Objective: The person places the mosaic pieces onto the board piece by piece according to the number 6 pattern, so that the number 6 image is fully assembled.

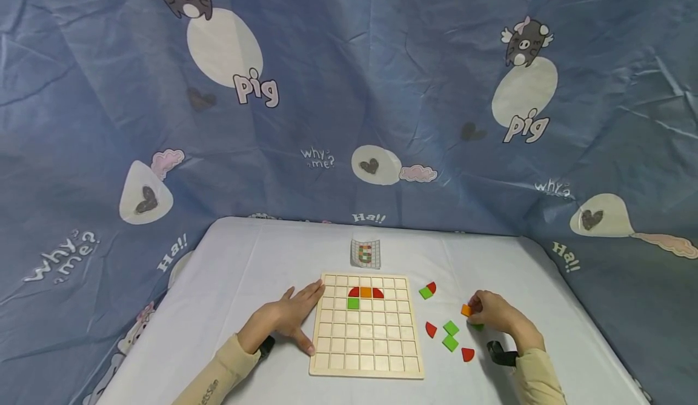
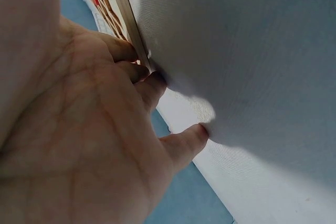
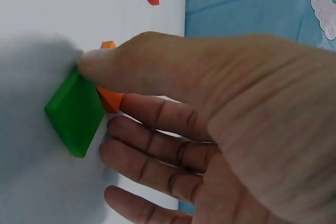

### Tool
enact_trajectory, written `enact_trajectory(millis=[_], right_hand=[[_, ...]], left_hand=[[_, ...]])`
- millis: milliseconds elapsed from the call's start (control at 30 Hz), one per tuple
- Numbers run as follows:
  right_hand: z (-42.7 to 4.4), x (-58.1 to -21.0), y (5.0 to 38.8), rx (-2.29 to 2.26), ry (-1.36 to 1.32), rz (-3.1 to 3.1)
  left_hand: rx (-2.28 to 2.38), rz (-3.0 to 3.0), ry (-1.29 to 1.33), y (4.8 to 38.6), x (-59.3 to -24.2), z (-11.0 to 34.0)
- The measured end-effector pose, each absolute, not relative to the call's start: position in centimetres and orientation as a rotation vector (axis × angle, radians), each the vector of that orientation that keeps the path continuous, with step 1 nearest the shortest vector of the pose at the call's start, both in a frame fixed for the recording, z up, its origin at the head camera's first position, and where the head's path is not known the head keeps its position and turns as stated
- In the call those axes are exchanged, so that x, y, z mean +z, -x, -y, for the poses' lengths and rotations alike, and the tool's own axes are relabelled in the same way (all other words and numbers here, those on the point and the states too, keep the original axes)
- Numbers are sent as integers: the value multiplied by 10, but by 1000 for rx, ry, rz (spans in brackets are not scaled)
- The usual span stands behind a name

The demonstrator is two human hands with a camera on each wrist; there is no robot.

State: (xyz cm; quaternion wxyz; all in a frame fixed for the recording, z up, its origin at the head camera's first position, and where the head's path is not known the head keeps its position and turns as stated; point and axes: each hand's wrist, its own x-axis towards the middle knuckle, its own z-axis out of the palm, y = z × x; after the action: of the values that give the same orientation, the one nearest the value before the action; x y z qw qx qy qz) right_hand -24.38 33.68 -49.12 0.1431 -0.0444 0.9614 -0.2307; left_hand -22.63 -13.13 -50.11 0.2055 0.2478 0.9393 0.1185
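Note:
A wooden grid board [image 1: 366, 361] lies on the table. In its upper cells sit two red quarter-round tiles, an orange square tile [image 1: 366, 292] between them and a green square tile [image 1: 353, 303] below the left one. My left hand [image 1: 291, 314] rests spread at the board's left edge; in the left wrist view its fingers touch the board's side [image 2: 127, 17]. Right of the board, my right hand [image 1: 496, 312] holds a loose orange square tile [image 3: 111, 101] between thumb and index finger. A green square tile [image 3: 76, 114] lies by the thumb, partly hidden in the head view.
Loose green squares [image 1: 450, 342] and red quarter-rounds [image 1: 468, 354] lie between the board and my right hand. One green and red pair [image 1: 426, 293] sits farther back. A small printed pattern card [image 1: 365, 254] lies behind the board. A blue printed cloth [image 1: 338, 114] hangs behind the table.

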Motion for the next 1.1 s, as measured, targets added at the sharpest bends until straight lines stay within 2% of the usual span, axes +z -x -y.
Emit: enact_trajectory(millis=[700, 1100], right_hand=[[-329, -501, 246, -685, 168, -2875], [-310, -492, 245, -719, 291, -3018]], left_hand=[[311, -2629, -685, 226, -503, 129], [321, -2623, -686, 226, -500, 130]])
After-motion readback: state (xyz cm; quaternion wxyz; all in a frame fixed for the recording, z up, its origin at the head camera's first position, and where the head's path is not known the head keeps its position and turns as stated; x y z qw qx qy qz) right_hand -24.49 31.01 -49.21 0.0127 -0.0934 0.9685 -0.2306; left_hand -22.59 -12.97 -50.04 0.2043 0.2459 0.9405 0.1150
